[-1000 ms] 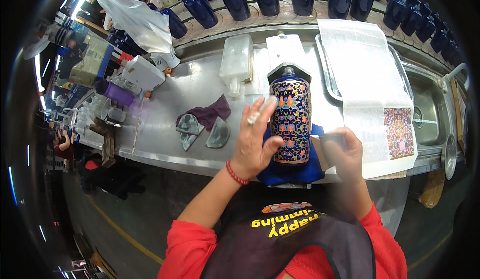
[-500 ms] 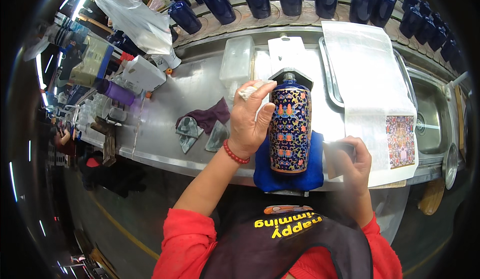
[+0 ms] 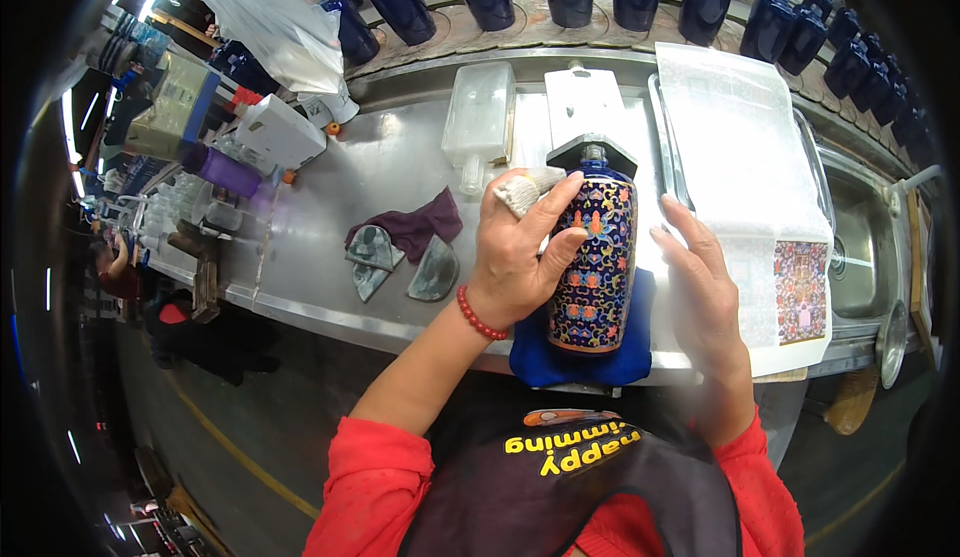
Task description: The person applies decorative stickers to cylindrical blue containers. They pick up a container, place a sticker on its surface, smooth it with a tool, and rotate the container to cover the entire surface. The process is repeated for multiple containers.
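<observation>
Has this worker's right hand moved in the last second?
Yes, forward: judged against the colourful print, the right hand now reaches beyond the print's top edge; a second ago it did not.

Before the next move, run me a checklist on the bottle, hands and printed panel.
1. Patterned bottle resting on the blue cloth: ok.
2. Left hand holding the whitish wad: ok.
3. Left hand clear of the bottle: not ok; fingers overlap it in view.
4. Right hand apart from the bottle: ok.
5. Right palm empty: cannot tell, blurred.
6. Printed panel uncovered: ok.
</observation>
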`<action>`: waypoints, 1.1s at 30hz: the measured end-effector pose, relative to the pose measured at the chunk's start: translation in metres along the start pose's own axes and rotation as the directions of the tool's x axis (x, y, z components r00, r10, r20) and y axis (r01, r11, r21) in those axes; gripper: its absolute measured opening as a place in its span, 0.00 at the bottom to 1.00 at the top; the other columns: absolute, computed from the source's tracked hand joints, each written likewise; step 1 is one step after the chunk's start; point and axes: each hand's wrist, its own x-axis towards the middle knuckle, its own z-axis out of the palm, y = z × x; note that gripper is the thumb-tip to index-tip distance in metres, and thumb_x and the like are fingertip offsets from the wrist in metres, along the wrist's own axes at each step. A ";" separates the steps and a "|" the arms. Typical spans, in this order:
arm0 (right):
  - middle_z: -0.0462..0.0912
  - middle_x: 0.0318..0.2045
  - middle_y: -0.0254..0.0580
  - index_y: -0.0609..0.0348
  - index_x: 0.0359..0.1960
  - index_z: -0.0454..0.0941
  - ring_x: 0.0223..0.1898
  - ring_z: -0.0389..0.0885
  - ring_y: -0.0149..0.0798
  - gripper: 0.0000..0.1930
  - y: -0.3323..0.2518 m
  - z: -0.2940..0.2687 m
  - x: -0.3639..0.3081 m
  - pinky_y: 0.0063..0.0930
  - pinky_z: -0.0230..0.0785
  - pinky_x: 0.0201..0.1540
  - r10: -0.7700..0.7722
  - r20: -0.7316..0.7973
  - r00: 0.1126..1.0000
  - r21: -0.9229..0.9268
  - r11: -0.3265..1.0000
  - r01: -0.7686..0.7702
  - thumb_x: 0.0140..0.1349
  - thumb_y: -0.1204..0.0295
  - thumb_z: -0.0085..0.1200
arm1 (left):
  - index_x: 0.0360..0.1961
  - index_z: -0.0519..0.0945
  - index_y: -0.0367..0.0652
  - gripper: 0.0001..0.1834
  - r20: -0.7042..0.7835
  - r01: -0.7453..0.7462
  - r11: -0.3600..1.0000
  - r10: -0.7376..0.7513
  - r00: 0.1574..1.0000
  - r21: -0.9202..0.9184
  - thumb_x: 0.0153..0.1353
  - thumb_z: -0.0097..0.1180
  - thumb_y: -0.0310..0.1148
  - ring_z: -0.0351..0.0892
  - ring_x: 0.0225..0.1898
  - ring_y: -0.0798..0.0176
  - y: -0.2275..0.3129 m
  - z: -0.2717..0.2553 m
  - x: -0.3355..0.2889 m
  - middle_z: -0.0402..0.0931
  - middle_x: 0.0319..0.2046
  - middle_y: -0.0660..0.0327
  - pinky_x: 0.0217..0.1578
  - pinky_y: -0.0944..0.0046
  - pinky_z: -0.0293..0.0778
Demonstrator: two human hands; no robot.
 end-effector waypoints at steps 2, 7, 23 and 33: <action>0.73 0.61 0.59 0.64 0.58 0.76 0.63 0.71 0.58 0.26 -0.002 0.002 0.007 0.45 0.62 0.66 -0.033 -0.001 0.999 -0.056 0.998 0.032 0.56 0.92 0.44 | 0.54 0.82 0.40 0.24 -0.013 -0.004 0.999 0.004 1.000 -0.031 0.68 0.55 0.48 0.71 0.51 0.45 0.002 -0.005 -0.003 0.80 0.46 0.51 0.58 0.51 0.64; 0.73 0.61 0.58 0.64 0.58 0.75 0.62 0.72 0.57 0.26 -0.004 0.012 0.004 0.42 0.65 0.64 -0.009 -0.015 1.000 -0.087 0.996 0.007 0.56 0.91 0.47 | 0.53 0.81 0.39 0.26 0.025 -0.001 0.999 0.000 1.000 0.041 0.68 0.54 0.51 0.72 0.50 0.43 0.001 -0.002 -0.005 0.79 0.45 0.48 0.56 0.50 0.65; 0.67 0.65 0.61 0.67 0.68 0.62 0.61 0.69 0.61 0.47 -0.021 0.056 -0.068 0.48 0.65 0.61 -0.005 -0.060 0.998 -0.069 0.998 0.001 0.43 0.77 0.72 | 0.48 0.80 0.39 0.22 0.725 0.767 -0.064 -0.384 0.572 -0.639 0.75 0.45 0.48 0.86 0.42 0.63 -0.050 0.036 0.029 0.85 0.39 0.57 0.47 0.60 0.82; 0.73 0.62 0.60 0.71 0.66 0.64 0.62 0.71 0.58 0.42 -0.029 0.054 -0.082 0.47 0.63 0.64 -0.057 -0.187 0.981 -0.002 0.998 0.058 0.47 0.76 0.70 | 0.47 0.80 0.37 0.19 0.739 0.846 0.088 -0.446 0.505 -0.526 0.70 0.55 0.44 0.86 0.42 0.66 -0.051 0.014 0.018 0.85 0.40 0.57 0.45 0.63 0.84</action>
